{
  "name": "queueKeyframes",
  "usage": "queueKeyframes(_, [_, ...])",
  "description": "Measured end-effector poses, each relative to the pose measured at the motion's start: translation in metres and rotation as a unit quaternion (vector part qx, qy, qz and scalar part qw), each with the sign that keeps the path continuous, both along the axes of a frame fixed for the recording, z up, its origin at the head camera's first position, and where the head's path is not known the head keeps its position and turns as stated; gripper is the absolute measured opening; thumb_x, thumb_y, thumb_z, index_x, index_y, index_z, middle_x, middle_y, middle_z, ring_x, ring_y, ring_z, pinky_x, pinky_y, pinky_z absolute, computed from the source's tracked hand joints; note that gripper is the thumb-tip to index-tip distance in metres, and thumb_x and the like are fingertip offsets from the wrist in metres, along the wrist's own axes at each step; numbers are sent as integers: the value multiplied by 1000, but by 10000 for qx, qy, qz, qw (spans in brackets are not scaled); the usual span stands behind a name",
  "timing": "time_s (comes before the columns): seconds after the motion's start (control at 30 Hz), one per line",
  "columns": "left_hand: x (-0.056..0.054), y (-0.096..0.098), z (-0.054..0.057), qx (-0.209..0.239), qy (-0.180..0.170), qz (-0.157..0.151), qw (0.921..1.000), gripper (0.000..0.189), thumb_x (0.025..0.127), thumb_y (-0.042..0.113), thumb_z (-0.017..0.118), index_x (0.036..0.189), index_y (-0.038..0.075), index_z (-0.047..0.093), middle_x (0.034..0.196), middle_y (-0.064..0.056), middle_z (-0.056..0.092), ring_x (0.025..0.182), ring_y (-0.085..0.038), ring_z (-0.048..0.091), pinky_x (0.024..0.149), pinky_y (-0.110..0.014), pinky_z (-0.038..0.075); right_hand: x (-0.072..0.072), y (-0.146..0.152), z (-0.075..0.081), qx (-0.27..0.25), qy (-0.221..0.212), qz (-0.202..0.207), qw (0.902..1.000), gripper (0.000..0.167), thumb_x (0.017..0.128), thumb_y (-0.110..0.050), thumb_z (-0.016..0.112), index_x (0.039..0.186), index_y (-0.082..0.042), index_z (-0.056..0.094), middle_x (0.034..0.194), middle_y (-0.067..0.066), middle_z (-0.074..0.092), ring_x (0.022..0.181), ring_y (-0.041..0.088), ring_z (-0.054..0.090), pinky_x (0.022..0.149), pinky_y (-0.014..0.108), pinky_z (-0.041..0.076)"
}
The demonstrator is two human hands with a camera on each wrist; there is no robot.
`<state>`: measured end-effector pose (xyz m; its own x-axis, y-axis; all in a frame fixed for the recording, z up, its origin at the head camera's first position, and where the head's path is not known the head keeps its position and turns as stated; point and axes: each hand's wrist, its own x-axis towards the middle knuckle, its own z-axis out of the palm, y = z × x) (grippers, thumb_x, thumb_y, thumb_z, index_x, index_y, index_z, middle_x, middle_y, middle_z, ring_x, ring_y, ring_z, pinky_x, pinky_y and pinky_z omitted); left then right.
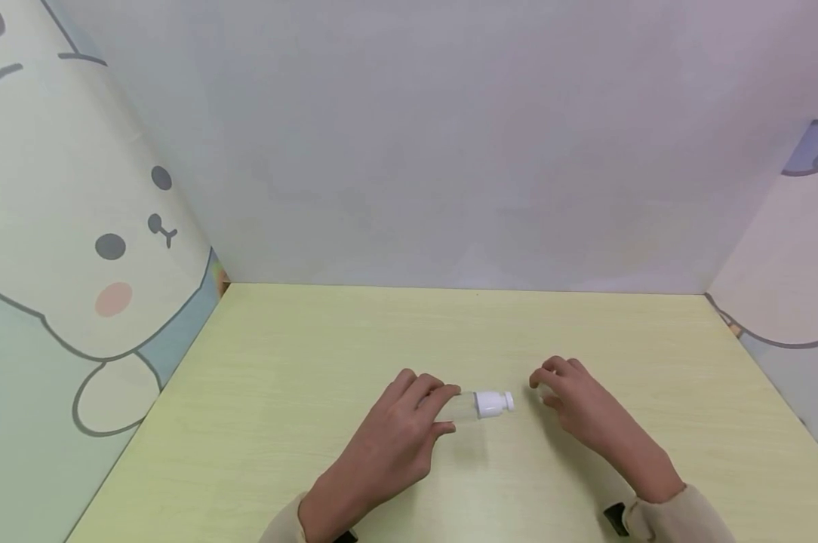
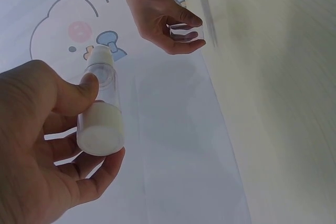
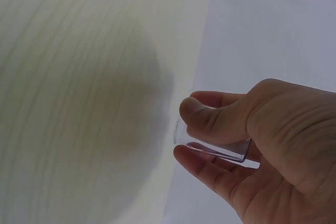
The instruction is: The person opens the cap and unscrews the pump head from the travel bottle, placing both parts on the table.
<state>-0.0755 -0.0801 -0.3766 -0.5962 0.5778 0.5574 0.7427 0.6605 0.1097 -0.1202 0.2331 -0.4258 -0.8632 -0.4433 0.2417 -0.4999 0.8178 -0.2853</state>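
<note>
In my left hand point(image 1: 398, 430) I grip a slim clear bottle point(image 1: 463, 407) with a white neck and pump-like top. It lies almost level in the head view, its white top pointing toward my right hand point(image 1: 579, 396). The left wrist view shows the bottle's opaque white base point(image 2: 101, 129), with my thumb across the clear body. Between right thumb and fingers I pinch a short clear plastic cap point(image 3: 181, 134), a hollow see-through cylinder partly covered by the thumb. A small gap separates the cap from the bottle's top. Both hands are above the table.
A pale wood-grain table point(image 1: 314, 339) spreads beneath both hands. A plain whitish wall panel point(image 1: 450, 151) stands along its back edge. Side panels with cartoon animals point(image 1: 110, 302) flank it left and right. Dark bands point(image 1: 616, 519) show at the sleeve cuffs.
</note>
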Motion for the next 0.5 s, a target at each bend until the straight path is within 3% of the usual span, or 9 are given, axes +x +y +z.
queueKeyframes(0.33, [0, 0, 0, -24, -34, 22, 10000, 42, 85, 17, 87, 123, 13, 69, 109, 4, 67, 87, -12, 49, 77, -19, 45, -1, 0, -5, 249, -209, -44, 9995, 45, 77, 25, 66, 99, -14, 72, 106, 3, 65, 95, 25, 58, 67, 30, 49])
queueKeyframes(0.5, [0, 1, 0, -47, -35, 21, 10000, 43, 84, 17, 87, 123, 12, 69, 109, 4, 67, 87, -12, 49, 77, -19, 45, -1, -1, -5, 354, -195, -130, 9991, 45, 79, 23, 67, 108, -12, 70, 108, 4, 65, 97, 25, 58, 67, 30, 49])
